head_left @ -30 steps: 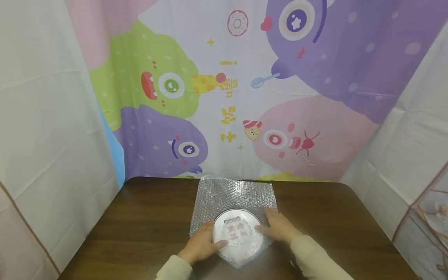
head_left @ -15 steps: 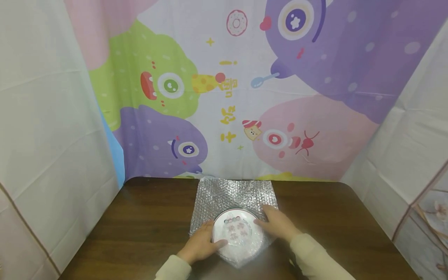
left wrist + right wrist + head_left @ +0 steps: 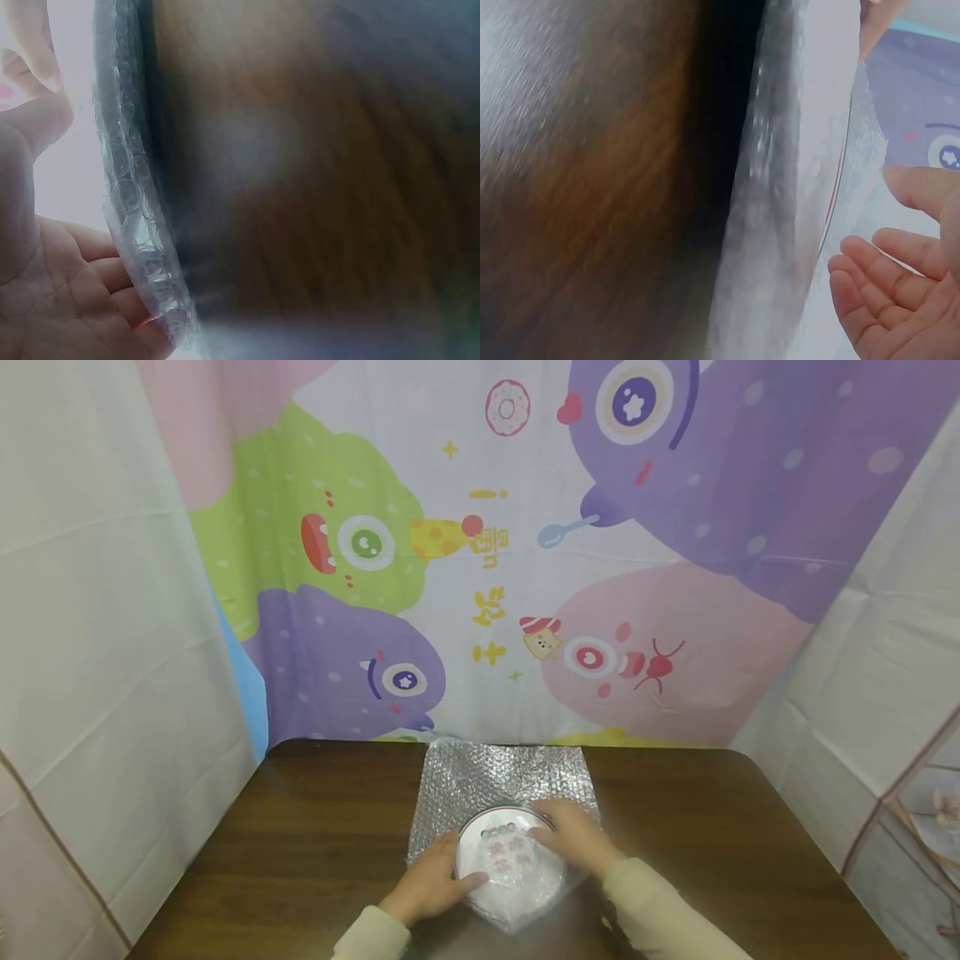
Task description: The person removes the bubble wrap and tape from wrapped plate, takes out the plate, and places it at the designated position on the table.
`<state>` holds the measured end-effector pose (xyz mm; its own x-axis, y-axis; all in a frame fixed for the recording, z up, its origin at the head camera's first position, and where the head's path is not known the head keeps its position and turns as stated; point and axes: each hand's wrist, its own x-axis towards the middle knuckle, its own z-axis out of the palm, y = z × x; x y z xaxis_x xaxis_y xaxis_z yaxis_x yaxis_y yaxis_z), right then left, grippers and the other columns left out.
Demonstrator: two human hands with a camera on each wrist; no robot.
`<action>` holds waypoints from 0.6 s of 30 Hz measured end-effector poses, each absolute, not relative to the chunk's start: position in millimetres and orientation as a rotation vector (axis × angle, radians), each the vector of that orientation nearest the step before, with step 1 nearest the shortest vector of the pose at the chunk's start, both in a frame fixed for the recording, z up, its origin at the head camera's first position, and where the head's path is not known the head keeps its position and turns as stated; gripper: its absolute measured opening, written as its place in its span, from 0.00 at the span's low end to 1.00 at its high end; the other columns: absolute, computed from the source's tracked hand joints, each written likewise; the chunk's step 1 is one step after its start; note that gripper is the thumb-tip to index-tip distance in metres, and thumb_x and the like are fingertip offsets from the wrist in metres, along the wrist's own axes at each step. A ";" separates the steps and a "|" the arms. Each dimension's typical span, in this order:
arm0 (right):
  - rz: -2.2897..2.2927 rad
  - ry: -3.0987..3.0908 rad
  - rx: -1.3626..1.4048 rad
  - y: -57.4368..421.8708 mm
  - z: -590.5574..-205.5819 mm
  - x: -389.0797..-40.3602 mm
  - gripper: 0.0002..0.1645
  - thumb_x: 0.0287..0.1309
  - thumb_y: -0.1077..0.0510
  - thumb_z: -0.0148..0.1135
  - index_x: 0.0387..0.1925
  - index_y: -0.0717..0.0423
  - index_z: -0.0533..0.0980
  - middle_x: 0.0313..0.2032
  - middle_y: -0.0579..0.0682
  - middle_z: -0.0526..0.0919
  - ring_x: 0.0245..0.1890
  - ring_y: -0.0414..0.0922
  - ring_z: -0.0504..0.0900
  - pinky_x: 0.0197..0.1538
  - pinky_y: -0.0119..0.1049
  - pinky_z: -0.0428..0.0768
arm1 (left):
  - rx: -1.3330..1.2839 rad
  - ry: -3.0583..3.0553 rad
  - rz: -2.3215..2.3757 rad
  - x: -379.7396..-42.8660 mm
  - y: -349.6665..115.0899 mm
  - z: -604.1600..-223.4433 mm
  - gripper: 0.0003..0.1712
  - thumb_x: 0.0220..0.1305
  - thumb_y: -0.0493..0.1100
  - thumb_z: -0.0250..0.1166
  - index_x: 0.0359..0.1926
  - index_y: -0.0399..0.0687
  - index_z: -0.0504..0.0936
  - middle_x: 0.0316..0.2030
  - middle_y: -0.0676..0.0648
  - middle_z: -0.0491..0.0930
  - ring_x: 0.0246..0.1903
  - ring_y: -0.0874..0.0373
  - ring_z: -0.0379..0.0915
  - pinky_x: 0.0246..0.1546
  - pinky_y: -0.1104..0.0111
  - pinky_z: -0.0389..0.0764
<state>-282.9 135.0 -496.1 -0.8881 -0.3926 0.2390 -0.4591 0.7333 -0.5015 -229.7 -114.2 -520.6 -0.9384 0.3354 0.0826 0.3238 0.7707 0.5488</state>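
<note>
A round white plate (image 3: 510, 868) with a dark red rim and pink flower print lies on silvery bubble wrap (image 3: 502, 772). Clear wrap gathers to a point around its near edge. My left hand (image 3: 427, 881) holds the plate's left side, thumb over the rim and fingers along the outer edge. In the left wrist view, those fingers (image 3: 109, 281) meet the bubble-wrapped edge. Over the far right rim is my right hand (image 3: 576, 835), thumb pointing inward. The right wrist view shows its fingers (image 3: 889, 289) loosely bent beside the rim, nothing between them.
The brown wooden table (image 3: 300, 843) extends to both sides. A curtain with cartoon monsters (image 3: 360, 535) hangs behind its far edge. Pale cloth panels (image 3: 97, 635) close in the left and right.
My right hand has slid left and slightly away from me, along the plate's far right rim. The left hand and plate have stayed in place.
</note>
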 end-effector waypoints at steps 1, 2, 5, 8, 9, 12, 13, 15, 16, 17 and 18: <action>0.852 -2.819 0.707 133.1 -496.5 -283.1 0.23 0.51 0.54 0.65 0.49 0.62 0.76 0.47 0.57 0.81 0.48 0.54 0.78 0.53 0.49 0.75 | 0.553 2.939 0.905 -230.0 -114.2 -521.0 0.50 0.56 0.65 0.58 0.60 0.23 0.61 0.61 0.27 0.62 0.62 0.33 0.55 0.62 0.45 0.58; 0.843 -2.826 0.721 131.2 -496.9 -283.1 0.23 0.51 0.55 0.65 0.49 0.61 0.76 0.46 0.57 0.81 0.47 0.53 0.79 0.52 0.49 0.76 | 0.561 2.942 0.902 -230.2 -114.3 -521.2 0.50 0.56 0.64 0.58 0.60 0.23 0.61 0.61 0.27 0.62 0.62 0.33 0.56 0.62 0.45 0.58; 0.801 -2.852 0.753 124.9 -497.9 -283.3 0.22 0.51 0.55 0.65 0.48 0.61 0.77 0.44 0.56 0.82 0.44 0.52 0.80 0.49 0.46 0.78 | 0.570 2.947 0.897 -230.6 -114.4 -521.8 0.49 0.56 0.64 0.58 0.60 0.23 0.62 0.60 0.27 0.62 0.62 0.33 0.56 0.62 0.45 0.58; 0.788 -2.855 0.794 119.0 -497.6 -283.0 0.23 0.50 0.57 0.65 0.48 0.62 0.76 0.42 0.57 0.81 0.42 0.52 0.80 0.47 0.46 0.78 | 0.564 2.949 0.889 -230.8 -114.5 -522.0 0.49 0.56 0.64 0.57 0.61 0.24 0.62 0.61 0.28 0.62 0.63 0.34 0.56 0.63 0.46 0.58; 0.789 -2.854 0.801 117.3 -497.4 -282.9 0.23 0.50 0.57 0.65 0.48 0.63 0.76 0.42 0.57 0.81 0.42 0.52 0.80 0.47 0.46 0.78 | 0.563 2.951 0.887 -230.8 -114.4 -521.7 0.49 0.56 0.64 0.57 0.61 0.24 0.62 0.61 0.28 0.62 0.63 0.34 0.56 0.63 0.46 0.58; 0.795 -2.844 0.834 113.5 -497.2 -282.6 0.23 0.50 0.58 0.66 0.47 0.65 0.76 0.40 0.58 0.81 0.39 0.52 0.80 0.45 0.47 0.79 | 0.574 2.948 0.909 -230.4 -114.2 -520.5 0.48 0.56 0.63 0.58 0.61 0.25 0.62 0.61 0.29 0.63 0.62 0.34 0.56 0.62 0.46 0.58; 0.785 -2.843 0.843 112.4 -497.8 -282.9 0.22 0.50 0.58 0.66 0.47 0.65 0.76 0.39 0.58 0.82 0.39 0.51 0.80 0.45 0.46 0.79 | 0.580 2.948 0.915 -230.1 -114.1 -520.0 0.47 0.56 0.63 0.58 0.61 0.25 0.62 0.60 0.29 0.63 0.62 0.34 0.56 0.62 0.46 0.58; 0.765 -2.848 0.847 110.8 -499.2 -283.2 0.22 0.50 0.58 0.65 0.47 0.65 0.76 0.38 0.57 0.82 0.37 0.50 0.80 0.44 0.44 0.79 | 0.590 2.947 0.927 -229.7 -114.0 -519.4 0.47 0.56 0.61 0.59 0.60 0.25 0.62 0.60 0.28 0.64 0.62 0.33 0.56 0.62 0.45 0.58; 0.750 -2.847 0.849 110.2 -500.5 -283.7 0.22 0.49 0.58 0.65 0.46 0.65 0.77 0.36 0.56 0.82 0.36 0.49 0.80 0.43 0.43 0.80 | 0.592 2.945 0.932 -229.5 -114.0 -519.3 0.46 0.57 0.61 0.59 0.60 0.25 0.62 0.60 0.28 0.63 0.62 0.33 0.56 0.62 0.45 0.58; 0.734 -2.850 0.844 109.5 -501.8 -284.3 0.22 0.49 0.58 0.65 0.46 0.64 0.77 0.36 0.55 0.82 0.36 0.48 0.80 0.42 0.42 0.80 | 0.588 2.945 0.928 -229.2 -114.0 -519.0 0.47 0.57 0.61 0.59 0.61 0.24 0.62 0.60 0.28 0.63 0.62 0.33 0.56 0.62 0.45 0.58; 0.725 -2.849 0.843 108.8 -502.4 -284.7 0.22 0.49 0.58 0.65 0.46 0.64 0.77 0.35 0.54 0.82 0.34 0.47 0.80 0.41 0.41 0.80 | 0.585 2.945 0.925 -229.1 -114.0 -519.1 0.47 0.57 0.61 0.59 0.61 0.24 0.61 0.60 0.28 0.63 0.62 0.33 0.56 0.62 0.45 0.58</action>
<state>-284.7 108.8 -502.4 -0.8450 -0.4927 0.2078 -0.5321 0.7363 -0.4180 -229.1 -114.0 -519.1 -0.9308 0.3489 0.1094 0.3488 0.7575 0.5518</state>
